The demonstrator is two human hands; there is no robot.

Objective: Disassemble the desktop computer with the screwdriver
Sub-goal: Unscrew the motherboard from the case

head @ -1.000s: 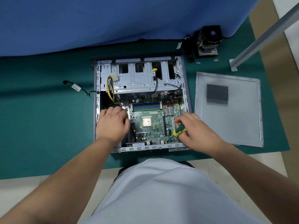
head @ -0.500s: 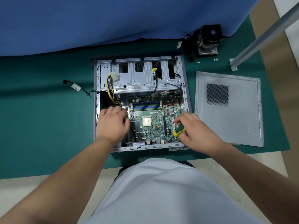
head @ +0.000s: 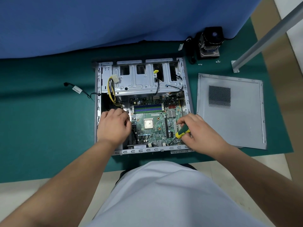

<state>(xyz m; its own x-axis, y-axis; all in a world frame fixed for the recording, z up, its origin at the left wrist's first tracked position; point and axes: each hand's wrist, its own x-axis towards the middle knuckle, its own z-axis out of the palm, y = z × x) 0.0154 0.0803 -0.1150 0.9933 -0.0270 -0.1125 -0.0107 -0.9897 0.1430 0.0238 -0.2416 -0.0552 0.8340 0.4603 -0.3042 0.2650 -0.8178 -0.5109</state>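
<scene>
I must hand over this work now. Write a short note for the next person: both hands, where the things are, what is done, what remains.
Right hand: grips the screwdriver, tip down at the motherboard's near right corner.
Left hand: rests inside the case at the board's left edge; whether it holds anything is hidden.
Done: side panel is off, right of the case; cooler and loose screws lie behind it.
Left: motherboard, drive cage and cables are still in.

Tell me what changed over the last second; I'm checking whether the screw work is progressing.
Almost nothing visibly changed. The right hand still holds the screwdriver with its tip at the near right corner of the motherboard, and no turning shows. The left hand stays inside the case at the board's left edge. The side panel lies unmoved.
</scene>
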